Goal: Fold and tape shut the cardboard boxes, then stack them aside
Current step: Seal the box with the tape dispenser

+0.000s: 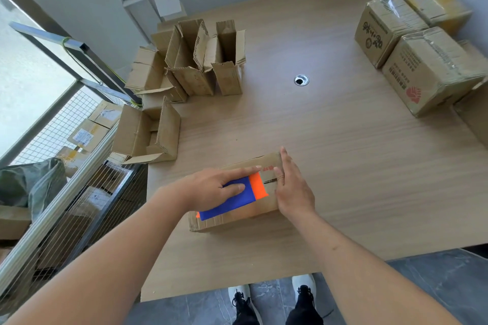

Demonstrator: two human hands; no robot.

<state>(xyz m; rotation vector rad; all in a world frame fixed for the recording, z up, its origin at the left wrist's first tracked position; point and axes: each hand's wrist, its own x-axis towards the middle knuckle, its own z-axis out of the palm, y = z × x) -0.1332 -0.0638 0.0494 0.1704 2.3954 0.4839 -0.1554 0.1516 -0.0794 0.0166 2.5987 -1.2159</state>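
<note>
A small cardboard box (232, 215) lies on the wooden table (330, 155) near its front edge, top flaps folded down. My left hand (214, 187) grips a blue and orange tape dispenser (237, 198) and presses it onto the box top along the seam. My right hand (293, 187) rests with straight fingers against the box's right end, holding the flaps down. Part of the box top is hidden under both hands.
Several open, unfolded cardboard boxes (200, 60) stand at the table's far left, one more (148, 134) lies at the left edge. Taped boxes (427, 71) are stacked at the right. A cable hole (301, 79) sits mid-table. A wire rack (66, 192) stands left.
</note>
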